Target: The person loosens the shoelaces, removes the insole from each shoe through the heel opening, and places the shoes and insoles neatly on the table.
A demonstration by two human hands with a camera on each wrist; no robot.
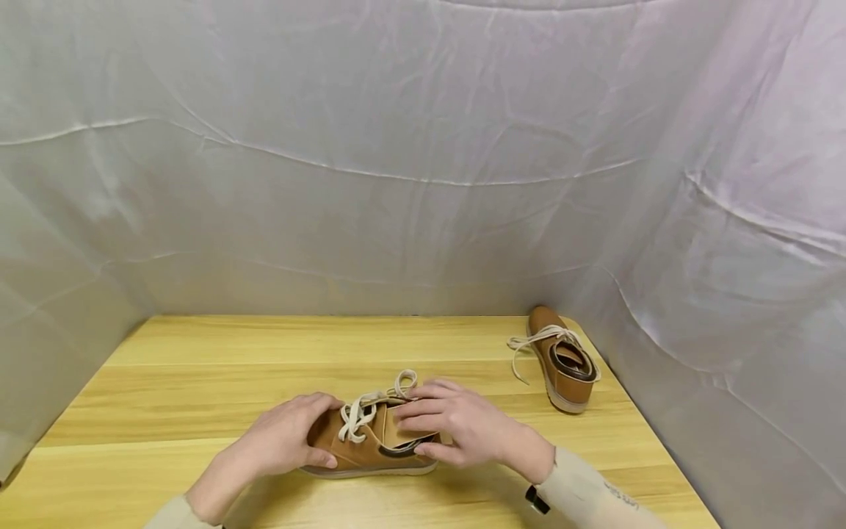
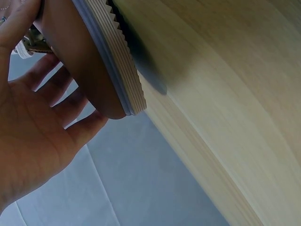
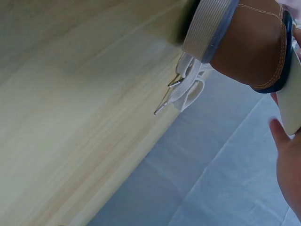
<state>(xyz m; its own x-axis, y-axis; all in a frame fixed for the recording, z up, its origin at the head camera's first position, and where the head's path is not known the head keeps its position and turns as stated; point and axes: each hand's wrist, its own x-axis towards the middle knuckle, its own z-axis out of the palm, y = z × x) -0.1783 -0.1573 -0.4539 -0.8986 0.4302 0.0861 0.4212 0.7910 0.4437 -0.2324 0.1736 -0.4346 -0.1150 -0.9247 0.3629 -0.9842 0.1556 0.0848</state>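
Note:
A brown lace-up shoe [image 1: 366,454] stands on the wooden table, toe to the left and heel to the right. My left hand [image 1: 280,433] grips its toe end, thumb on the near side and fingers on the far side. Over the shoe's opening, my right hand [image 1: 459,422] holds a flat tan piece that looks like an insole [image 1: 399,426], cream in the right wrist view, where its rounded end [image 3: 290,101] sticks out past the dark collar. How far it reaches inside is hidden. Pale laces [image 1: 357,420] lie across the shoe's front, with a loop rising behind.
A second brown shoe [image 1: 573,388] stands at the table's back right, its laces trailing left. The wooden table [image 1: 198,389] is bordered at the back and sides by grey cloth [image 1: 396,235].

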